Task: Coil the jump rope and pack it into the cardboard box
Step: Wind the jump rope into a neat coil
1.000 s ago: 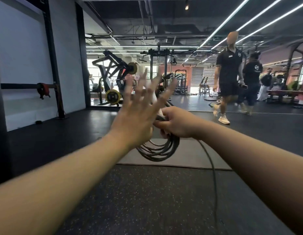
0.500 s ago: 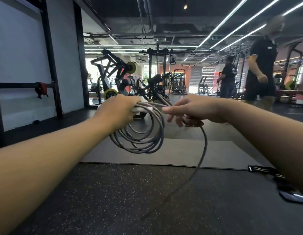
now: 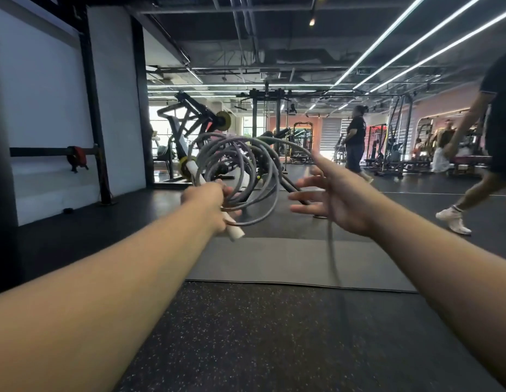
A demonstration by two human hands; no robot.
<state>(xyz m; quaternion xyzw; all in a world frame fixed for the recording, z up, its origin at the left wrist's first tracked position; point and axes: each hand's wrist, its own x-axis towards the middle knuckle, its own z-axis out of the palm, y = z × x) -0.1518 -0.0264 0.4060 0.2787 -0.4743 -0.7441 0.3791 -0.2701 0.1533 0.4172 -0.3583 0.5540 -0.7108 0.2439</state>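
While arms reached out over the mat (image 3: 288, 261) | left hand (image 3: 207, 203) clamped on white handle (image 3: 234, 229) and grey rope (image 3: 246, 176) coils, raised at chest height | right hand (image 3: 335, 199) spread, fingers apart, beside coils (loose strand trailing down past it) | box unseen

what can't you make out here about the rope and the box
- Cardboard box: nowhere in the head view.
- Jump rope free end: runs down past the right hand and blurs into the dark floor; second handle unseen.
- Left hand grip: fingers mostly hidden behind the hand's back.
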